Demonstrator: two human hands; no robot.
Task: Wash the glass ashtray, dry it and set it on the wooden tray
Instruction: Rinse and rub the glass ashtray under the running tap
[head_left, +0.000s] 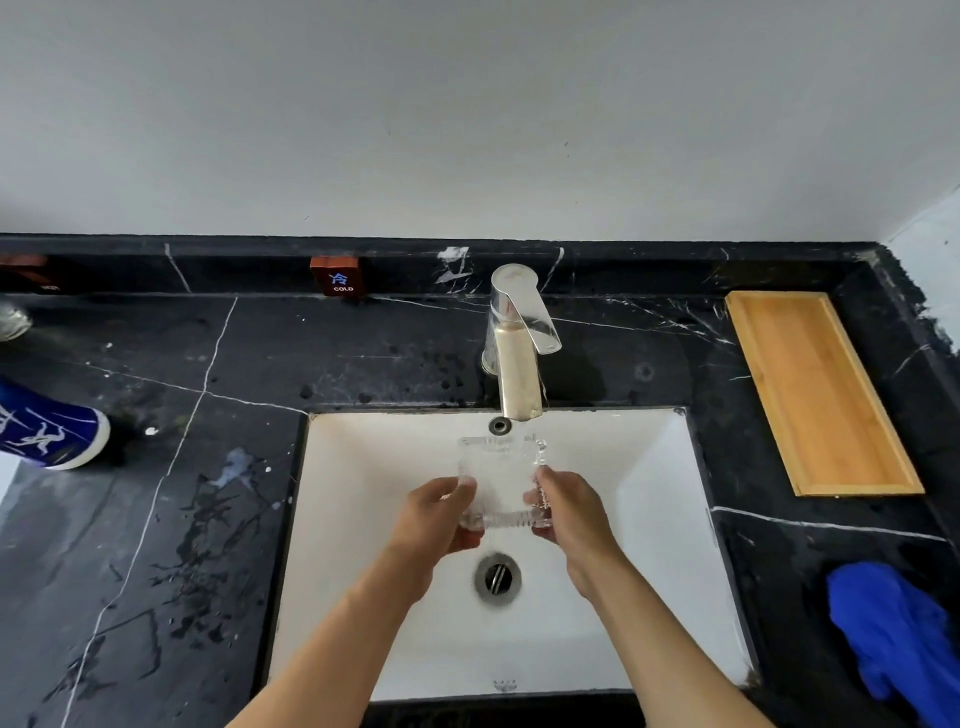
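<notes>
A square clear glass ashtray (500, 480) with ribbed edges is held over the white sink (363, 519), just below the spout of the metal faucet (517, 353). My left hand (441, 514) grips its left side and my right hand (566, 506) grips its right side. The ashtray is tilted with its far edge up toward the spout. A wooden tray (818, 389) lies bare on the black marble counter at the right. A crumpled blue cloth (898, 639) lies on the counter at the lower right.
The sink drain (497, 578) sits under my hands. A small red "COLD" block (336, 276) stands at the back ledge. A blue-and-white object (47, 431) lies at the far left on the wet counter (156, 519).
</notes>
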